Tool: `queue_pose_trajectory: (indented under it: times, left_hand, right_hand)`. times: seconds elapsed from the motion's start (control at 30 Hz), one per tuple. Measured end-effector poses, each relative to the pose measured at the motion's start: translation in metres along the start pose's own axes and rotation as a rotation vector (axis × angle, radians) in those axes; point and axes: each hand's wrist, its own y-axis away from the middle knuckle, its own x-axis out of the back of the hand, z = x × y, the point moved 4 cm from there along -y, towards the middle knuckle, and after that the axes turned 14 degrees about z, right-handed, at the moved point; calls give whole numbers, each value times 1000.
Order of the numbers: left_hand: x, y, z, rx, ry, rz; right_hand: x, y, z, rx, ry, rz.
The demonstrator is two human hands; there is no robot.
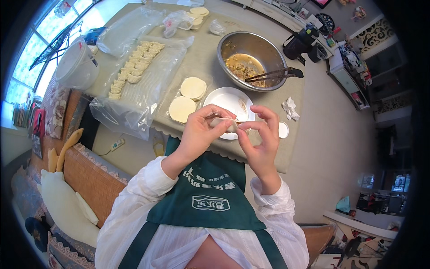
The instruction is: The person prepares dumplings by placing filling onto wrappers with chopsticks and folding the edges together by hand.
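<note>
A partly folded dumpling point(223, 123) is held between my two hands, above the white plate point(218, 97). My left hand point(203, 129) grips its body with thumb and fingers. At the right end, the thumb and index finger of my right hand point(262, 138) pinch the wrapper's edge, and a bit of filling shows there. Two stacks of round dumpling wrappers point(182, 109) lie left of the plate. Behind it stands a large steel bowl point(221, 57) with minced filling point(243, 64). Dark chopsticks point(268, 74) and a black-ended handle rest across the bowl's rim.
Rows of finished dumplings point(134, 69) sit on a plastic-covered tray point(161, 70) at the left. A white bucket point(78, 65) stands beyond them. More wrappers point(196, 22) are at the back. A crumpled tissue point(290, 108), a small white cup point(283, 130) and a dark bottle point(299, 43) are to the right.
</note>
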Motion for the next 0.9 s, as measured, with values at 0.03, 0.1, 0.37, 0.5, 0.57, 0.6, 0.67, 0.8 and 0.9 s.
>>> queue_pose_trajectory:
  times: [0.03, 0.1, 0.37, 0.5, 0.57, 0.6, 0.67, 0.8, 0.9]
  left_hand:
    - [0, 0, 0, -20, -13, -1]
    - [0, 1, 1, -47, -59, 1]
    - [-3, 8, 9, -194, -221, -47]
    - [-3, 8, 8, -180, -207, -45]
    - [-3, 8, 9, -137, -200, -35]
    - [-2, 8, 8, -125, -178, -31]
    - [-1, 7, 6, -100, -133, -24]
    - [2, 4, 6, -88, -124, -25]
    - [2, 3, 4, -76, -102, -36]
  right_hand:
    - [0, 0, -1, 27, -7, -4]
    - [-1, -1, -3, 48, -20, -18]
    - [-1, -2, -5, -68, -52, 21]
    - [3, -3, -9, 21, -35, -2]
    - [5, -2, -8, 37, -49, -18]
    - [5, 0, -7, 23, -74, -27]
    - [8, 4, -3, -44, -163, -20]
    - [11, 8, 5, -177, -259, 2]
    - [7, 9, 8, -235, -266, -27]
